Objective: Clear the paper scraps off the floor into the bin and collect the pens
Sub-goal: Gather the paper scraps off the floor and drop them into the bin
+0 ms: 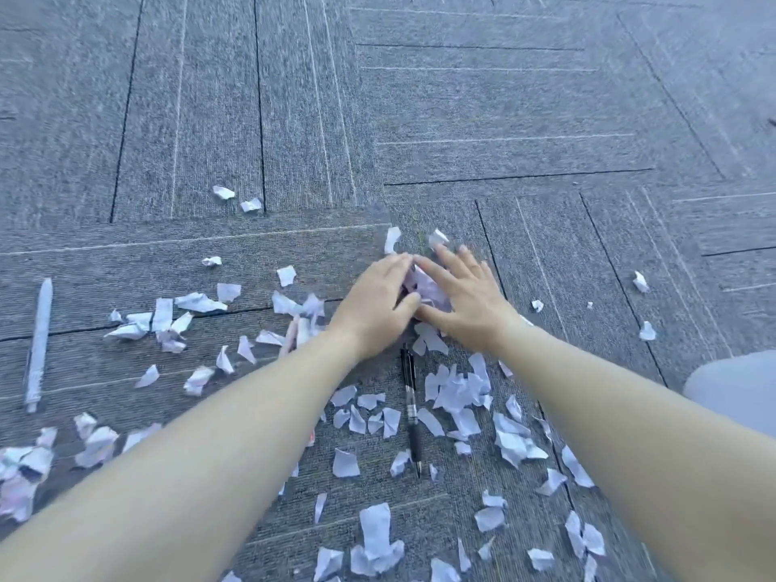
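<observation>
Here both hands lie low on the grey carpet floor (483, 119), the left hand (373, 300) and the right hand (466, 300) curved toward each other with fingers loosely together and thumbs almost meeting, cupping a small heap of paper scraps (428, 287) between the palms, probably because herding many bits into one pile beats lifting each singly. Most scraps lie scattered near and to the left, the black pen (411, 405) just below the wrists and the white pen (38, 342) far left lie untouched, and no bin is in view, so the job looks barely begun.
</observation>
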The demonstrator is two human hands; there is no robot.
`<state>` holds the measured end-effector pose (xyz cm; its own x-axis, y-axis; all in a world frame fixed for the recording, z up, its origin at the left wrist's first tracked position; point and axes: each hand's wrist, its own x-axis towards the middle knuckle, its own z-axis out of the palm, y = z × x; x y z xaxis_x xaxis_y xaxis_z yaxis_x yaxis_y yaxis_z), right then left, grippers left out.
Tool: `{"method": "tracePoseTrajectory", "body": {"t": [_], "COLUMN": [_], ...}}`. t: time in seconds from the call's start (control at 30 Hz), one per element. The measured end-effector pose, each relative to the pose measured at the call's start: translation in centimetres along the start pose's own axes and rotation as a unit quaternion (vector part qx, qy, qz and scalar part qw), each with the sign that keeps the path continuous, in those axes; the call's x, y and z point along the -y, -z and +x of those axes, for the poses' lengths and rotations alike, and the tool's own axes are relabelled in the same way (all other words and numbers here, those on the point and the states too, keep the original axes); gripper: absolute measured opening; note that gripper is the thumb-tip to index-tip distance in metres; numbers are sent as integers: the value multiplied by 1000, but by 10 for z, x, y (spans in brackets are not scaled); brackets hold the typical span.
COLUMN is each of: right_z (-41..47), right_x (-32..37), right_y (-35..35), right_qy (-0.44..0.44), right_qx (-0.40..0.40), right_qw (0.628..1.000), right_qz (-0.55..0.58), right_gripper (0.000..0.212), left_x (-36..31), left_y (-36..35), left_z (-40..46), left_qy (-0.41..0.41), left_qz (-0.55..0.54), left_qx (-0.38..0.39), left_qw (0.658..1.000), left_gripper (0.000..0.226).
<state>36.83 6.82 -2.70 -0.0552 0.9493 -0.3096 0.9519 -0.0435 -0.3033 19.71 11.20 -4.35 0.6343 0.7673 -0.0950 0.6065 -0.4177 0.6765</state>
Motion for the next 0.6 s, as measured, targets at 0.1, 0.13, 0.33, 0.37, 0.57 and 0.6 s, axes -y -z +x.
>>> {"method": "tracePoseTrajectory", "body": {"t": [0.1,0.13,0.33,0.37,0.57,0.6], "right_z": [-8,-18,-100,-108,-112,-110], "right_x": [-9,-13,-20,-16,-2,0], "right_y": [-7,-12,-42,-45,-67,-67], "right_qy": [42,62,91,102,117,104], "right_qx": [-12,-28,-19,-9,-33,-48], "right_qw": [999,997,994,994,987,988], "right_qz": [17,40,61,46,-101,-104], "right_gripper": [50,45,56,66,75,69], "left_x": [3,5,15,16,15,14], "left_y": [-6,-6,-1,0,-7,-9], "left_z": [-16,-26,-84,-95,-147,-148], "left_qy": [-39,-51,3,-6,60,85], "left_qz": [-7,-11,-1,30,277,298], "left_qx": [-36,-34,-64,-69,6,12], "left_qw": [999,998,998,997,959,951], "left_gripper": [37,31,22,23,82,86]}}
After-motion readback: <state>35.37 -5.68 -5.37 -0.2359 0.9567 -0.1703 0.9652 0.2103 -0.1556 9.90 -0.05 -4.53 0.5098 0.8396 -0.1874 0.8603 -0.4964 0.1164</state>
